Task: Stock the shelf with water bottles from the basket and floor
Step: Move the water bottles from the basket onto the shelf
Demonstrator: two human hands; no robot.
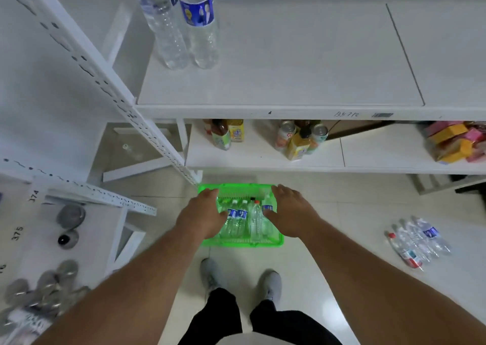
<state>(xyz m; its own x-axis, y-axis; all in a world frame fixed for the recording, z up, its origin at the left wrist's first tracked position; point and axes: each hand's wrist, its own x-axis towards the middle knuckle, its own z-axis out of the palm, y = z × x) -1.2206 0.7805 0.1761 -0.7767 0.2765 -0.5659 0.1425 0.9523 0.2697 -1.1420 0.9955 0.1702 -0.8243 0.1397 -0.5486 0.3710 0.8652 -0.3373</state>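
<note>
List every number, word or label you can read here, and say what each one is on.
"374": left rack's shelf edge.
"375": same edge, lower down.
"B5712", handwritten, uncertain: front edge of the upper shelf.
Barcode sticker beside it: too small to read.
Blue bottle labels on the shelf, in the green basket and on the floor: blurred, unreadable.

Shelf bottles [181,21] cropped at top; hands [203,213] cover basket [242,243] sides.
</note>
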